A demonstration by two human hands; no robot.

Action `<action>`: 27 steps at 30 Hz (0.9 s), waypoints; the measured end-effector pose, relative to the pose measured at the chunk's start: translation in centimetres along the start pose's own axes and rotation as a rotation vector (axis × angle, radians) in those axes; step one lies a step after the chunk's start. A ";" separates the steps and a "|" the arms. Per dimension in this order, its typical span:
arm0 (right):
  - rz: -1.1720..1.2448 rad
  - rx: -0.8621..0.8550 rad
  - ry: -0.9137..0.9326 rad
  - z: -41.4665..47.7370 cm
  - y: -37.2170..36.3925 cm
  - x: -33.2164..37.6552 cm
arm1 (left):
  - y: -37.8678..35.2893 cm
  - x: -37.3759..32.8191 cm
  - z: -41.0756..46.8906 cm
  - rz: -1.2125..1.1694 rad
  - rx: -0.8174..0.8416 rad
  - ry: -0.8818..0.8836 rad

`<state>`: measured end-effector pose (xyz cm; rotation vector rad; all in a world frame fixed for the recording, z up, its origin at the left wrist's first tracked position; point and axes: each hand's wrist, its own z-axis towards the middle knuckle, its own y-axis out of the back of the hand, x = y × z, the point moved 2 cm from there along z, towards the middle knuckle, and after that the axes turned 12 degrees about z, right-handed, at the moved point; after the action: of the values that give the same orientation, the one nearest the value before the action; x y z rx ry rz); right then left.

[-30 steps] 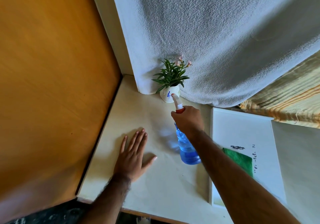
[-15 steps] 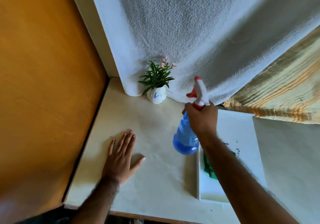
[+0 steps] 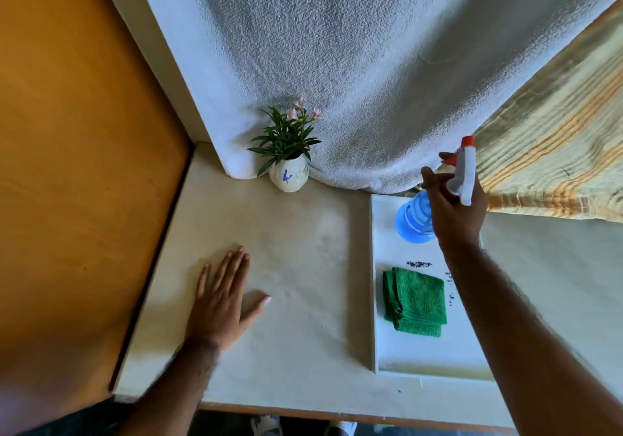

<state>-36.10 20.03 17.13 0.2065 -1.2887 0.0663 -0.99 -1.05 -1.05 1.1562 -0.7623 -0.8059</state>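
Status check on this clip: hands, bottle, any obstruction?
Right hand grips blue spray bottle at its neck, over far end of white tray. Left hand flat on table. Folded green cloth in tray, nearer side, apart from bottle.

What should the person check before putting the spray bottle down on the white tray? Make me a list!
1. Grip: the right hand holds the spray bottle by its neck. Ok.
2. Landing spot: the far end of the white tray, below the bottle, looks bare. Ok.
3. Green cloth: it lies folded nearer on the tray, apart from the bottle. Ok.
4. Left hand: it lies flat on the table, away from the tray. Ok.
5. Bottle upright: it is tilted, with its base turned toward the camera. Not ok.
6. Whether the base touches the tray yet: cannot tell.
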 end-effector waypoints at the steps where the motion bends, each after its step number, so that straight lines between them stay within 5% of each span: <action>1: 0.003 0.016 -0.017 0.1 0.2 -0.7 | 0.0 0.0 0.0 -0.001 0.004 0.001; 8: 0.075 -0.040 -0.142 -0.6 0.9 -2.7 | 0.1 0.1 0.0 0.007 0.035 0.006; 15: -0.053 0.112 -0.228 -0.7 2.4 -3.8 | 0.2 0.1 0.0 -0.009 0.049 0.009; 20: -0.301 0.106 -0.011 -8.1 6.8 -4.2 | 0.3 0.0 0.1 -0.020 0.045 0.014; 27: -0.798 0.805 0.283 -16.1 10.6 -9.5 | 0.6 -0.2 0.1 -0.019 0.061 0.022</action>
<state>-25.24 34.06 5.03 1.3354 -0.7662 -0.0719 -1.11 -0.85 -0.50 1.2269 -0.7633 -0.7896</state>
